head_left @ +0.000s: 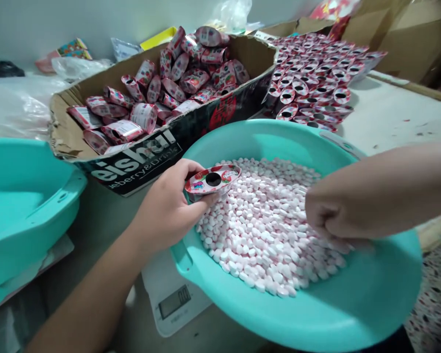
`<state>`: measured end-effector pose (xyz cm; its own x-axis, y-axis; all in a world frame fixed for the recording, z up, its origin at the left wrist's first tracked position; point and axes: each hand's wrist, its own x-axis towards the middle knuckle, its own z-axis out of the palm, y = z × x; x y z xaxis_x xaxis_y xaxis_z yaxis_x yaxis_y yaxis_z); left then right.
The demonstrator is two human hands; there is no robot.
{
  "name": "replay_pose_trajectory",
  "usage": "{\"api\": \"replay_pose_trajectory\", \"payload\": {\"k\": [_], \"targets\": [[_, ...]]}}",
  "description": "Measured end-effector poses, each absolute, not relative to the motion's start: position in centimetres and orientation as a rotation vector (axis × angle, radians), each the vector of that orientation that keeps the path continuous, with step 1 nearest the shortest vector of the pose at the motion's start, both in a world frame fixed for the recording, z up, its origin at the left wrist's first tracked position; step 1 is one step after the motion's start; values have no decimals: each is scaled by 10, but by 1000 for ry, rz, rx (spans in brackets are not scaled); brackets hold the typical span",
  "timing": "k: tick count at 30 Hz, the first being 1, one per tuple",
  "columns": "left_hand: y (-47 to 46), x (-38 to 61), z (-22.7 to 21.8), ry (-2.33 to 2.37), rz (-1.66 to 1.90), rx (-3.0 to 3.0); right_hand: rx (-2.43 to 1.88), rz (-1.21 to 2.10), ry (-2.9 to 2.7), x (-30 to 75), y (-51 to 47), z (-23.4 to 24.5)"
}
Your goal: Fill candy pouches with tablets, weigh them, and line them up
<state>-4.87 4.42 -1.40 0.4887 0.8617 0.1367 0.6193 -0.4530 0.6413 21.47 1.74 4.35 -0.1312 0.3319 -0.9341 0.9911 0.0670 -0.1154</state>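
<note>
My left hand [169, 208] is wrapped round a small red candy box [226, 175] with an oval top and a dark round hole in it. The box is held over the left side of a turquoise basin [375, 304]. Small pale pink and white oval candies [268, 230] lie heaped inside the basin. On the right, my right hand [330, 215] reaches down into the candies with its fingers curled. The fingertips are blurred and partly hidden, so what they grip cannot be made out.
Behind the basin, a cut-open cardboard carton [139, 164] holds many similar candy boxes [193, 81]. More boxes stand upright in rows [316, 73] at the back right. A digital scale [174, 304] sits partly under the basin. Another turquoise tub [33, 206] is at the left.
</note>
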Motion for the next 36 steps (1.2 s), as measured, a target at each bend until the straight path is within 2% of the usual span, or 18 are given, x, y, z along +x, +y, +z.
{"api": "replay_pose_trajectory", "payload": {"k": [5,11,14,17,20,23,26,30,36], "targets": [[44,-47,-12,1241,594,2196,1345,-1490,1522,213,32,12],[46,-49,-13,1202,609,2234,1483,-1391,1932,211,74,-17],[46,-50,-14,1169,651,2235,1468,-1290,2249,224,73,-9],[43,-52,-13,1164,709,2251,1426,-1358,2406,238,56,7],[38,-53,-13,1223,796,2307,1661,-1048,2482,241,37,11],[36,-53,-12,1257,833,2346,1857,-744,2251,225,27,-5],[37,-54,-12,1243,796,2345,1835,-672,2145,199,25,-21],[40,-54,-12,1218,767,2326,1730,-572,2285,174,24,-30],[42,-56,-13,1184,759,2314,1762,-611,2544,169,15,-39]]}}
